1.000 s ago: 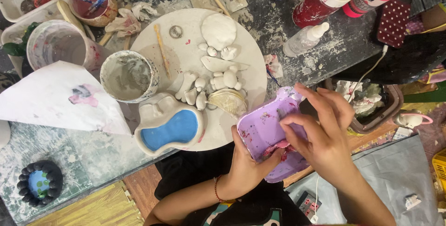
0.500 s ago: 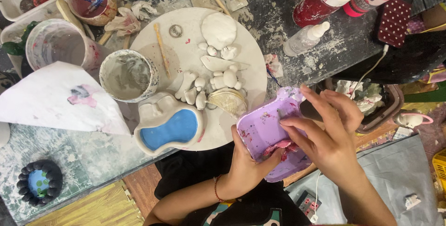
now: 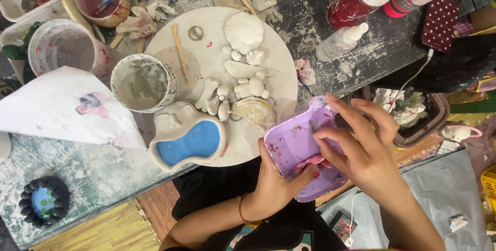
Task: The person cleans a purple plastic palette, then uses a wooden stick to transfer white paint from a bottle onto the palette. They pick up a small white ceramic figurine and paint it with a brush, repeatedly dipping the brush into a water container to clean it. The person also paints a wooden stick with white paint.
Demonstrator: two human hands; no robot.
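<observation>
- Cluttered craft worktop (image 3: 361, 60), grey and paint-spattered; a round white board (image 3: 206, 39) sits mid-surface carrying small unpainted clay pieces (image 3: 243, 83).
- Lilac tray (image 3: 297, 145) is held off the worktop's near edge, over the person's lap, tilted toward the camera.
- Left hand (image 3: 274, 184) grips the tray from below, thumb hooked over the near rim.
- Right hand (image 3: 364, 147) is curled, fingertips pinching a pink-stained wad (image 3: 310, 164) against the tray's inside bottom. Cloth or tissue, cannot tell.
- Step in hand looks like wiping paint out of the tray.
- To do it well: keep the left thumb clamped on the rim so the tray doesn't twist under pressure.
- Work the wad into the corners, where the red residue shows; specks also sit higher on the inner wall.
- Keep the tray over the lap, clear of the clay pieces and the blue-filled dish (image 3: 186, 140) just beside it, so no smears transfer.
- Cup (image 3: 142, 83) of grey slurry is near the left elbow side; an elbow swing could knock it.
</observation>
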